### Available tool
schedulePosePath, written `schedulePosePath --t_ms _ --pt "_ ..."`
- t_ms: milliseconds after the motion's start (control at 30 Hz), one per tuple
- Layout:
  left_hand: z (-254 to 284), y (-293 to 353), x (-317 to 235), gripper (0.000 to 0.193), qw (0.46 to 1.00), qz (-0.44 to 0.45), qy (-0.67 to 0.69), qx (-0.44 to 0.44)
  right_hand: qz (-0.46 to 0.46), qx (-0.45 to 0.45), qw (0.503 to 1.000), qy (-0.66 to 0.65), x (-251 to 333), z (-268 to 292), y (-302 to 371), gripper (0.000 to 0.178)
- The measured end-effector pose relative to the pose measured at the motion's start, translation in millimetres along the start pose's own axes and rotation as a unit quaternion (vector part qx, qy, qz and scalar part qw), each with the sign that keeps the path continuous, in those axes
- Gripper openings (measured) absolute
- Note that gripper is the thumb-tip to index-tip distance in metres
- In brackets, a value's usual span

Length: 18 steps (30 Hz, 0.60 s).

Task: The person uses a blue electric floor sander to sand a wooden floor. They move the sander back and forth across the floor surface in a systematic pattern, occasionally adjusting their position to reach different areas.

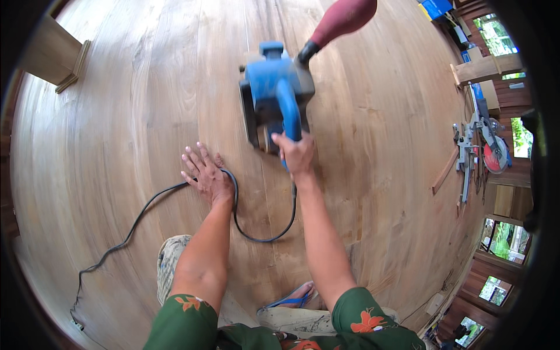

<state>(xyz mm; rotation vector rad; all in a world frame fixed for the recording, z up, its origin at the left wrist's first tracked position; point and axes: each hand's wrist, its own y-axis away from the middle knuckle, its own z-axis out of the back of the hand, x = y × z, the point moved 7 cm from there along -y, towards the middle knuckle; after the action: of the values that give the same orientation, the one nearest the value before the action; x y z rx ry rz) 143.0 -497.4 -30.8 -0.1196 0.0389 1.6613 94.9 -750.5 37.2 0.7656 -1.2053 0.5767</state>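
A blue belt sander rests on the wooden plank floor ahead of me. Its rear handle is in my right hand, with the fingers wrapped round the grip. A dark red dust bag sticks out from the sander toward the far right. My left hand lies on the boards with its fingers spread, to the left of the tool. The black power cord loops from the sander's handle, passes under my left hand and runs off toward the lower left.
A wooden post stands at the far left. To the right lie a mitre saw and a loose wood strip, near another wooden post. A blue box sits at the far right. My sandalled foot is below.
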Motion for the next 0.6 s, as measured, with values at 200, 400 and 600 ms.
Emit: schedulePosePath --t_ms 200,400,600 --pt "0 -3 2 0.065 0.999 0.009 -0.007 0.040 0.005 0.027 0.999 -0.044 64 -68 -169 0.021" --pt "5 -3 0 0.066 0.999 0.011 -0.005 0.037 0.019 0.046 0.998 -0.045 93 -95 -245 0.022" --pt "7 -1 0 0.065 1.000 0.012 0.002 0.026 0.001 0.036 0.998 -0.047 73 -66 -195 0.021"
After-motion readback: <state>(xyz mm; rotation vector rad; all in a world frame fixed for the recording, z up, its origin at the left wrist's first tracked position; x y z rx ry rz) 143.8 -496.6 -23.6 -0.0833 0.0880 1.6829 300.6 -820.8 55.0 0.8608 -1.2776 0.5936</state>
